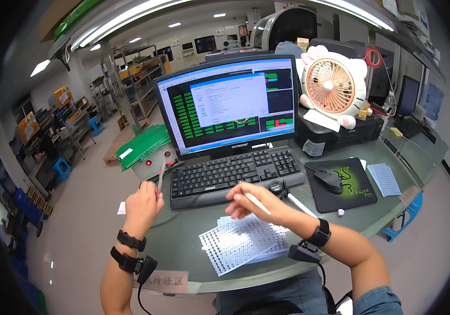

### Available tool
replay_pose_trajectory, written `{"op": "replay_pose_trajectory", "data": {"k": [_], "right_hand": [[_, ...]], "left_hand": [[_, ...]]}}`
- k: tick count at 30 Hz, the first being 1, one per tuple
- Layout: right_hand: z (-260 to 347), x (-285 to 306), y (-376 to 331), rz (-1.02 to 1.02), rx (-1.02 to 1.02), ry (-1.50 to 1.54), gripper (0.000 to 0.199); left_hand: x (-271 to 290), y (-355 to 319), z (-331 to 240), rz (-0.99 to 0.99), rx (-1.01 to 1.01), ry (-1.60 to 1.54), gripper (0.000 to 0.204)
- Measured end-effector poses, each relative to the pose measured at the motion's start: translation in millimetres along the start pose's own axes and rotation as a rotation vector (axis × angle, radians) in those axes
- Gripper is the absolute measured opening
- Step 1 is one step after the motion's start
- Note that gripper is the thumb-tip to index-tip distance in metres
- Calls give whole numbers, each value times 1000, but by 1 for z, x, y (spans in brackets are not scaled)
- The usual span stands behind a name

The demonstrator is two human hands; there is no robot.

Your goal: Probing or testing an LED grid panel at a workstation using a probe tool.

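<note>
One slim white stick point(257, 203) lies in the grasp of the right hand point(261, 193), whose fingers curl around it so that its free end slants toward 4 o'clock. Taking the black keyboard point(212, 176) as the middle of the dial, this hand is at 5 o'clock, over the keyboard's near edge as seen from above. At 8 o'clock the left hand point(147, 205) has its fingers closed on a thin tool point(162, 174) with red and grey parts, its tip pointing up toward 12; the exact kind is unclear. Overlapping sheets point(230, 247) covered with rows of small round spots lie on the green desk point(177, 239) at 6 o'clock, just below the right hand. A lit monitor point(230, 100) stands at 12 o'clock, and a pink-and-white fan point(330, 86) between 1 and 2. Toward 3 o'clock a black mouse point(325, 179) rests on a dark mouse pad point(340, 199), with pale cards point(384, 179) just past it. Stacked green boards point(143, 144) lie at 10 o'clock.
</note>
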State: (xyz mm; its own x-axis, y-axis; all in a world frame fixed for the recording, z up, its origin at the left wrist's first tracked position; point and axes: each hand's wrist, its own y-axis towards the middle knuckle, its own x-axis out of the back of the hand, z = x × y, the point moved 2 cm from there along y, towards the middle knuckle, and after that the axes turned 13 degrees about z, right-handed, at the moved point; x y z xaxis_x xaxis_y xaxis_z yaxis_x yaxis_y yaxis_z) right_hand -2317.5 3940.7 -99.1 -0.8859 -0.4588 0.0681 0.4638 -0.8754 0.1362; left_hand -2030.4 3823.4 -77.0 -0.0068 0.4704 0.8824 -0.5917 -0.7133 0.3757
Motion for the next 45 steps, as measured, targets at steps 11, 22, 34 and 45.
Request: {"op": "replay_pose_trajectory", "data": {"k": [11,22,34,45], "right_hand": [[44,34,22,-218,-1,23,38],[34,58,-1,-254,-215,134,41],[45,79,-24,-201,-260,-27,42],[66,135,-58,-223,-184,-441,35]], "left_hand": [[49,54,-135,-80,-147,-400,23],[57,62,-181,-54,-277,-655,17],[65,47,-206,-49,-580,-766,41],[61,47,-180,-6,-647,-746,52]]}}
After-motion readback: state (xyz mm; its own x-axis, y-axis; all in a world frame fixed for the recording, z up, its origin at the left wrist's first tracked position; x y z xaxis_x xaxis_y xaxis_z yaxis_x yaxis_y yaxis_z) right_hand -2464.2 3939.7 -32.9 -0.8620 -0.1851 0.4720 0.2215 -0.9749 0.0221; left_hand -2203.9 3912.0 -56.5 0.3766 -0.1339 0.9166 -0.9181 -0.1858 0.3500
